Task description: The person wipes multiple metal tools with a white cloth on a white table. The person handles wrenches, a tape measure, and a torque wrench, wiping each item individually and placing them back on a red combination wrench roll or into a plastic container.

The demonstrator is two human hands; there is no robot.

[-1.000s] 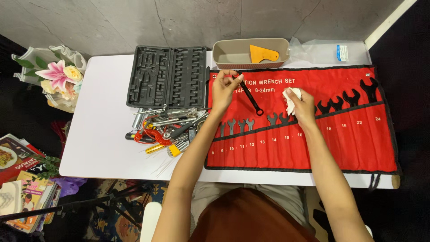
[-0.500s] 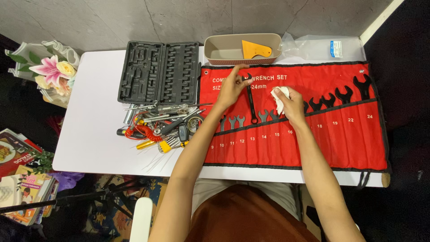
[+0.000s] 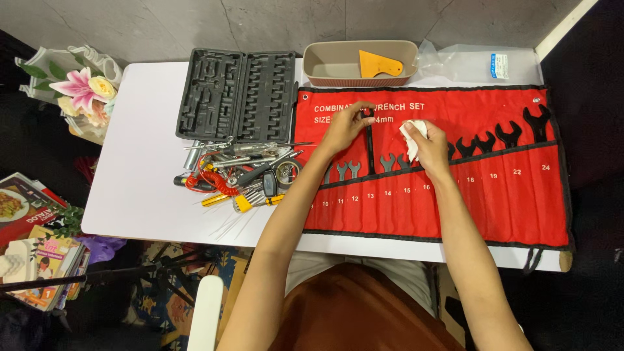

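A red cloth wrench roll (image 3: 507, 208) lies spread on the white table (image 3: 143, 162), with black wrenches standing in its pockets. My left hand (image 3: 344, 129) pinches the top of a black combination wrench (image 3: 370, 146) that stands upright, its lower end inside a pocket between the small wrenches (image 3: 348, 170) and the mid-sized ones (image 3: 393, 161). My right hand (image 3: 429, 146) holds a crumpled white cloth (image 3: 412, 135) just right of that wrench, above the row of pockets.
An open, empty black tool case (image 3: 240, 94) sits at the back left. In front of it lies a heap of loose tools (image 3: 240, 179). A beige tray (image 3: 338, 73) holds an orange scraper (image 3: 379, 65). A clear plastic bag (image 3: 478, 65) lies at the back right; flowers (image 3: 81, 97) stand left.
My left hand has swung the black wrench from a slant to upright and lowered it into a pocket of the roll. The right hand with the cloth stayed beside it.
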